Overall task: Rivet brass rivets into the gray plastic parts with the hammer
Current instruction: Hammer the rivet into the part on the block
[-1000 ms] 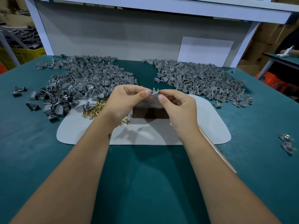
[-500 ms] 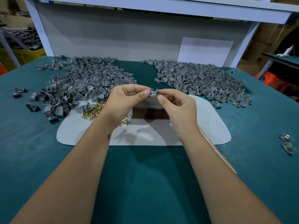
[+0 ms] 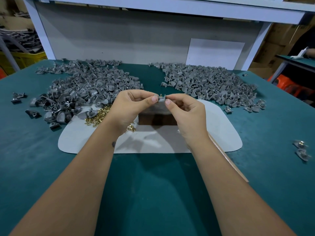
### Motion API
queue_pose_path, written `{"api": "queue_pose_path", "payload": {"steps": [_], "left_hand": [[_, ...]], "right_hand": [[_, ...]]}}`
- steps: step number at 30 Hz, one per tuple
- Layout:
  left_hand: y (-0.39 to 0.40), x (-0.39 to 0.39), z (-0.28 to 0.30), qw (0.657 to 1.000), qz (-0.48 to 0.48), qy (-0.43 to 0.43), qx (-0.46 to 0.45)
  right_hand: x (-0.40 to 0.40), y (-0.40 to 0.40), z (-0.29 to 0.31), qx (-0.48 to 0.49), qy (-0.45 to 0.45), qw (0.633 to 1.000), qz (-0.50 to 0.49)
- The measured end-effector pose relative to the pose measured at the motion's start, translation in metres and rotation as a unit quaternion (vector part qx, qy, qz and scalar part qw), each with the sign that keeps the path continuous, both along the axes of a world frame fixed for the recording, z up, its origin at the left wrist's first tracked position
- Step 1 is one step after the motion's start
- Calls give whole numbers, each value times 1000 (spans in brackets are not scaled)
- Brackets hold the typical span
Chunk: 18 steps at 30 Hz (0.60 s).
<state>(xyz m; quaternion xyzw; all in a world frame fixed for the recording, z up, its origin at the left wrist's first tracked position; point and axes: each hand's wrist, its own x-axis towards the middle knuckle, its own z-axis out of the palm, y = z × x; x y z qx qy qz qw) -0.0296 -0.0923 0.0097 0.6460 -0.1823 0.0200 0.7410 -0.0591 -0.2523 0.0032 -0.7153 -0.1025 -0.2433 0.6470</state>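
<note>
teal table top [image 3: 153,193], pale grey mat [image 3: 153,143], gray plastic parts [image 3: 88,92], brass rivets [image 3: 97,116], dark brown block [image 3: 156,119]

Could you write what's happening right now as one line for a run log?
stage: rivet seated, not hammered | left hand + right hand: pinch gray part | brass rivet: upright in part | above dark block

The left hand [image 3: 129,108] and right hand [image 3: 185,114] cover most of the gray plastic part [image 3: 162,99] pinched between them; only its top edge and a brass rivet [image 3: 160,95] tip show. The dark block [image 3: 156,119] is partly hidden behind both hands. The wooden handle [image 3: 228,160] near the desk's right edge disappears under the right forearm, its head unseen. Both forearms are cut off by the bottom edge.
</note>
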Motion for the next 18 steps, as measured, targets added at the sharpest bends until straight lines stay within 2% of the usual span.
{"api": "queue_pose_path", "payload": {"steps": [15,18], "left_hand": [[-1,-1,0,1000,3,-9,22],[-3,-3,0,1000,-6,-12,11]], "right_hand": [[-1,-1,1,-32,9,999,-23],[-2,-2,3,-71,16,997,-34]]}}
